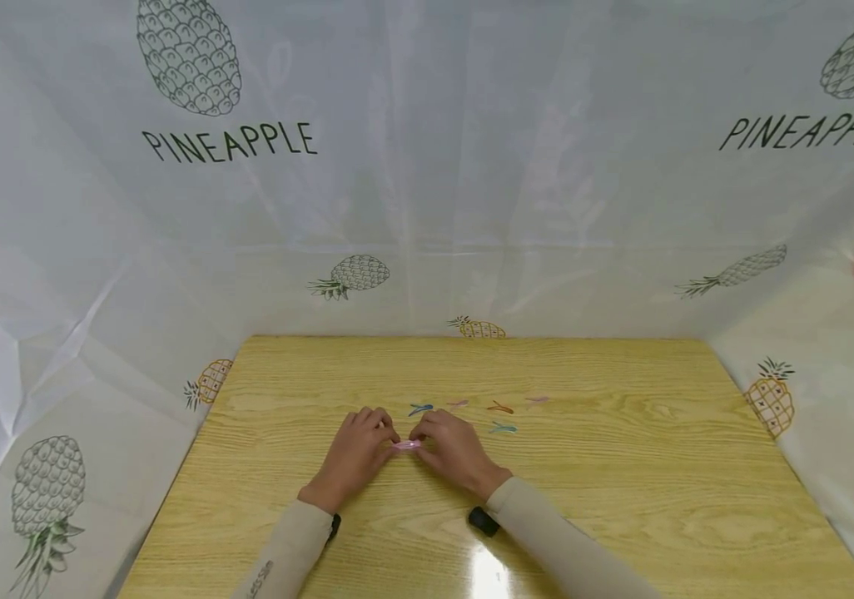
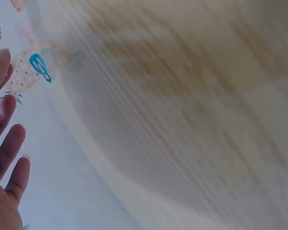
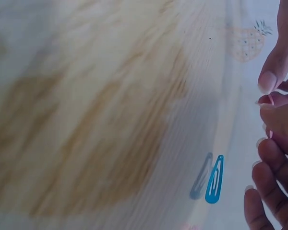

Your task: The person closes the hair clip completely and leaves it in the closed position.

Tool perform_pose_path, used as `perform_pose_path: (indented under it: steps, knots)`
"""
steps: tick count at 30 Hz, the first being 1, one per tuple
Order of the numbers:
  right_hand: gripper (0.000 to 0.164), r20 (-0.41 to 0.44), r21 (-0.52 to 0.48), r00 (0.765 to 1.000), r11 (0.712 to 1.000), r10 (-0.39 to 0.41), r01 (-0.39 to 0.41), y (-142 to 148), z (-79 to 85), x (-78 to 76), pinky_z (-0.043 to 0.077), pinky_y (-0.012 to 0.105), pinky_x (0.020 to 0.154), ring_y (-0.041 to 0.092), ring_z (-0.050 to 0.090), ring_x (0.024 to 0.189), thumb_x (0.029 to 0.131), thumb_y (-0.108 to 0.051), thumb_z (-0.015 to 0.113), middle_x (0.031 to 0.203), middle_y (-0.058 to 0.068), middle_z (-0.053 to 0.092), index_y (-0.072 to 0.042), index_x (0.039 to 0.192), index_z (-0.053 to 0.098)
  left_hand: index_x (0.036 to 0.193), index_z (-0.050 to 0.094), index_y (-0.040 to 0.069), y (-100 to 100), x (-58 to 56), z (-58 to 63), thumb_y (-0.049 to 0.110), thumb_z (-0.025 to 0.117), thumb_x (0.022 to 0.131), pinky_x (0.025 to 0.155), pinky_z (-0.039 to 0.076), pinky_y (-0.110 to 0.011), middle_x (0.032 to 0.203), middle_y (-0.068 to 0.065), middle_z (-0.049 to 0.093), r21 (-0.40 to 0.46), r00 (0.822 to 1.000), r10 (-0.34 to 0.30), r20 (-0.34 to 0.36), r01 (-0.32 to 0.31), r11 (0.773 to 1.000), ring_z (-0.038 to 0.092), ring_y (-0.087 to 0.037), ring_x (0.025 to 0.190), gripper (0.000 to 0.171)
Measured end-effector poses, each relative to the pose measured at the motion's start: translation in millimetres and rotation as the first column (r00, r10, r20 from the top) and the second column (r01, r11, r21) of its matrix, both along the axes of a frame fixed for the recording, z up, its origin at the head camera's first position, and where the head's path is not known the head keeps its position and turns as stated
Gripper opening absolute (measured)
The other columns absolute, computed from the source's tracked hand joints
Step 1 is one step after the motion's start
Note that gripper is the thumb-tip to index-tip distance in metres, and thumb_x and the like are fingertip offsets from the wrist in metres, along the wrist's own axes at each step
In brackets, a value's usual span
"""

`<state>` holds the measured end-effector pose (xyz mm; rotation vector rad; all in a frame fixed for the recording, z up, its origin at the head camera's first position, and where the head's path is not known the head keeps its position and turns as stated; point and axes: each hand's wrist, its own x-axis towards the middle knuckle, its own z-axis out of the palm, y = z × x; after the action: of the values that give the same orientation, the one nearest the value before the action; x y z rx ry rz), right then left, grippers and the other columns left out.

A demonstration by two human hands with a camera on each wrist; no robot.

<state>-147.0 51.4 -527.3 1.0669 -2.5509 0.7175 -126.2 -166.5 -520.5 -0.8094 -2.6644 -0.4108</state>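
Note:
A pink snap hair clip (image 1: 407, 445) lies between the fingertips of both hands, just above or on the table. My left hand (image 1: 355, 451) pinches its left end, and my right hand (image 1: 454, 448) pinches its right end. In the right wrist view only slivers of the pink clip (image 3: 271, 99) show between thumbs and fingers; the rest is hidden. Past the right hand's fingers lie a blue hair clip (image 1: 420, 409) and a second pink clip (image 1: 458, 404). A teal hair clip (image 1: 503, 428) sits to the right of that hand.
An orange-red hair clip (image 1: 500, 408) and a pale pink one (image 1: 537, 400) lie farther back to the right on the wood-grain table (image 1: 659, 482). White sheeting (image 1: 472, 183) printed with pineapples encloses the table's back and sides.

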Motion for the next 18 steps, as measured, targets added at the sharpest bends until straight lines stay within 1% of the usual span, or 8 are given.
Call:
perform_pose_path:
  steps: [6,10,14,18]
  knots:
    - [0.009,0.028,0.025,0.999,0.999,-0.030,0.029,-10.1,-1.6,-3.0,0.058,0.029,0.077,0.013,0.066,0.087,0.090,-0.016,0.087,0.091,-0.004,0.068,-0.014,0.093,0.079,0.090,0.079,0.020,-5.4,-7.2,-0.4,0.025,0.088,0.089,0.089,0.050,-0.041,0.106,0.002,0.064,-0.097,1.000,0.002,0.009,-0.002,0.995,0.058,-0.020,0.098,0.010]
    - [0.009,0.022,0.048,0.999,0.998,-0.044,0.043,-15.9,-3.0,-4.9,0.058,0.030,0.077,0.014,0.067,0.086,0.088,-0.014,0.088,0.091,-0.003,0.069,-0.014,0.092,0.080,0.090,0.078,0.021,-8.9,-10.0,-0.1,0.027,0.086,0.090,0.089,0.049,-0.040,0.107,0.002,0.064,-0.142,1.000,0.004,0.021,-0.001,0.990,0.057,-0.019,0.098,0.010]
    - [0.009,0.013,0.082,0.998,0.995,-0.059,0.058,-21.4,-3.3,-6.3,0.057,0.032,0.077,0.015,0.067,0.085,0.088,-0.015,0.089,0.090,-0.003,0.069,-0.013,0.090,0.080,0.091,0.079,0.021,-11.4,-12.0,-0.9,0.028,0.086,0.090,0.089,0.049,-0.040,0.107,0.003,0.064,-0.145,1.000,0.001,0.029,0.003,0.989,0.057,-0.019,0.098,0.010]
    - [0.008,0.031,0.117,0.996,0.990,-0.079,0.074,-26.0,-3.7,-6.8,0.057,0.033,0.077,0.015,0.066,0.085,0.090,-0.017,0.088,0.090,-0.003,0.069,-0.014,0.089,0.081,0.090,0.079,0.021,-13.0,-12.6,-2.4,0.027,0.086,0.089,0.089,0.049,-0.040,0.107,0.002,0.064,-0.135,0.999,0.003,0.038,0.002,0.991,0.057,-0.019,0.098,0.010]
